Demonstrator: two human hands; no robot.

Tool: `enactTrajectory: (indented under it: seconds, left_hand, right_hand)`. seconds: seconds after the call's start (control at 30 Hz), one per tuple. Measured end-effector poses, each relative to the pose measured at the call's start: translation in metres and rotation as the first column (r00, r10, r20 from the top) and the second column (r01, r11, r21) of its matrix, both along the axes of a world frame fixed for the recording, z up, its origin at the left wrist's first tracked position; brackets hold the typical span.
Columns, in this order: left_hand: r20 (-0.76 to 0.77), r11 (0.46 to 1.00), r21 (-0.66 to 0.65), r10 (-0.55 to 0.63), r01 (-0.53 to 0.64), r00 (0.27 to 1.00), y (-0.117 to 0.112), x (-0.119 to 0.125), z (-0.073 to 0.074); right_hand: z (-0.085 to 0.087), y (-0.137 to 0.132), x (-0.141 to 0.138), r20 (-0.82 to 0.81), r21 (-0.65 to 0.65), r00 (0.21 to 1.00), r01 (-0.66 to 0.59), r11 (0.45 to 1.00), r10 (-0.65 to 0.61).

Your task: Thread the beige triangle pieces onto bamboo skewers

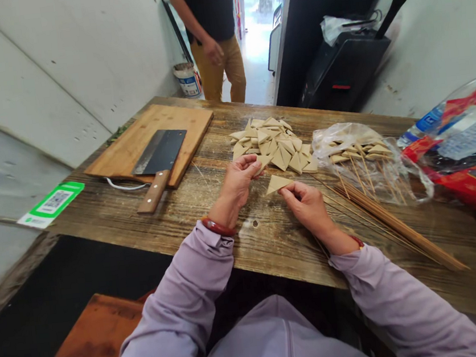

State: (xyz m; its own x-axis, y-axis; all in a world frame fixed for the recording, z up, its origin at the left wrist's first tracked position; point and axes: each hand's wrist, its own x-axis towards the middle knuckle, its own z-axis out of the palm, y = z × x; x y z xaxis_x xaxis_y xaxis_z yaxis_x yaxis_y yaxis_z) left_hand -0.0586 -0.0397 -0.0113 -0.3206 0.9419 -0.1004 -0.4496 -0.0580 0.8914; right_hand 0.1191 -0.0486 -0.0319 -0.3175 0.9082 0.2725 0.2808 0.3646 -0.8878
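My left hand (235, 185) is closed, pinching a flat beige dried tofu triangle (265, 163) at the near edge of the pile. Just to the right, my right hand (309, 207) grips another dried tofu triangle (277, 184) between thumb and fingers, its tip pointing left. A thin stick (322, 247) shows below that hand; whether the hand holds it I cannot tell. Behind both hands lies a heap of similar dried tofu triangles (274, 140). To the right, a bundle of thin wooden skewers (402, 225) lies slantwise on the wooden table (263, 244).
A cleaver (162, 153) rests on a cutting board (130, 139) at the left, handle over the near edge. At the right stand a plastic bag (336, 138) of skewered triangles and a red-labelled plastic package (470, 140). A person (215, 32) stands beyond the table.
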Motion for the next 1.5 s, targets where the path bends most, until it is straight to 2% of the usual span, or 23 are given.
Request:
enactTrajectory:
  seconds: [0.3,0.5,0.63,0.93,1.17,1.5]
  left_hand:
    - [-0.017,0.999,0.014,-0.041,0.042,0.999,-0.001,0.005,-0.003]
    - [-0.030,0.989,-0.077,-0.129,0.127,0.991,-0.003,0.002,0.002]
    - [-0.035,0.981,-0.131,-0.149,0.143,0.988,-0.003,0.002,0.001]
    - [-0.096,0.996,-0.006,-0.085,0.085,0.992,0.002,0.002,-0.010]
    - [-0.090,0.999,0.009,-0.030,0.031,0.996,0.002,-0.001,-0.008]
    - [-0.127,0.998,0.035,-0.053,0.057,0.991,-0.002,0.003,-0.004]
  right_hand:
    - [0.000,0.004,0.000,-0.008,-0.015,1.000,0.001,1.000,-0.001]
    - [0.002,0.003,-0.001,-0.039,-0.055,0.999,0.009,0.998,-0.011]
    - [0.002,0.003,-0.001,-0.044,-0.066,0.999,0.011,0.998,-0.014]
    - [-0.003,0.004,0.000,-0.041,-0.065,0.999,-0.036,0.997,0.033]
    - [-0.004,0.001,0.001,-0.044,-0.078,0.998,-0.058,0.995,0.055]
    - [-0.002,0.001,0.003,-0.016,-0.011,0.998,-0.061,0.998,0.061]
